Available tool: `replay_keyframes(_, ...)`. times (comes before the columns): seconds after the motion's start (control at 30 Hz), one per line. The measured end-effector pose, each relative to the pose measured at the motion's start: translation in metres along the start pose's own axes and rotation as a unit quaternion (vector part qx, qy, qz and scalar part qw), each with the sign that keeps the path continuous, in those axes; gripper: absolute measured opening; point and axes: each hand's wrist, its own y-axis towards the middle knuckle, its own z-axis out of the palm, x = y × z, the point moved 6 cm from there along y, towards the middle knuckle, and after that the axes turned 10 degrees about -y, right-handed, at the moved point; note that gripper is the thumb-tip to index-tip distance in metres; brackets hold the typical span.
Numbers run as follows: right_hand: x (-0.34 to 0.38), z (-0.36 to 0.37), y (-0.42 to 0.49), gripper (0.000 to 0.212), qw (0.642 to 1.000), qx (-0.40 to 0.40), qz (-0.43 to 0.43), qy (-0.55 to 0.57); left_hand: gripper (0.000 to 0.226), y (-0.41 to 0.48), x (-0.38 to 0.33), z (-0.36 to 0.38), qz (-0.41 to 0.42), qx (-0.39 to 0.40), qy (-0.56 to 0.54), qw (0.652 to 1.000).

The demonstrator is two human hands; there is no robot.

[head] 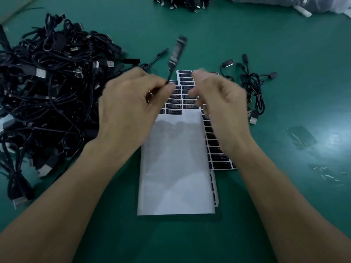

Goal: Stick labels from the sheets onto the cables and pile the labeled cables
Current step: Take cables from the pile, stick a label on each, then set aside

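Left grip point(133, 103) pinches thin black cable point(177, 52); right grip point(218, 99) blurred, hold unclear, above white label sheets point(176, 164).

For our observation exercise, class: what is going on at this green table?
A person is doing labelling work. The left hand pinches one cable, lifted above the label sheets on the table. The right hand hovers beside it, too blurred to tell whether it holds a label. A large cable pile lies to the left, a few cables to the right.
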Motion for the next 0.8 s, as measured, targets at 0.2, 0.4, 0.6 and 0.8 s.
replay_keyframes(0.2, 0.015, 0.037, -0.019, 0.026, 0.936, 0.138, -0.17, -0.277, 0.019, 0.01, -0.011, -0.019, -0.045, -0.105, -0.143, 0.983)
replay_keyframes(0.4, 0.014, 0.043, -0.021, 0.007, 0.975, 0.137, -0.107, -0.137, 0.028, 0.02, 0.003, -0.013, -0.148, -0.086, -0.244, 0.955)
replay_keyframes(0.6, 0.007, 0.011, -0.006, 0.012, 1.0, 0.014, 0.005, -0.015, 0.037, 0.033, 0.017, 0.001, -0.197, -0.005, -0.184, 0.963)
replay_keyframes(0.8, 0.004, -0.056, 0.005, 0.019, 0.962, -0.193, 0.034, -0.192, 0.029, 0.059, 0.033, 0.007, -0.116, 0.097, 0.131, 0.98)
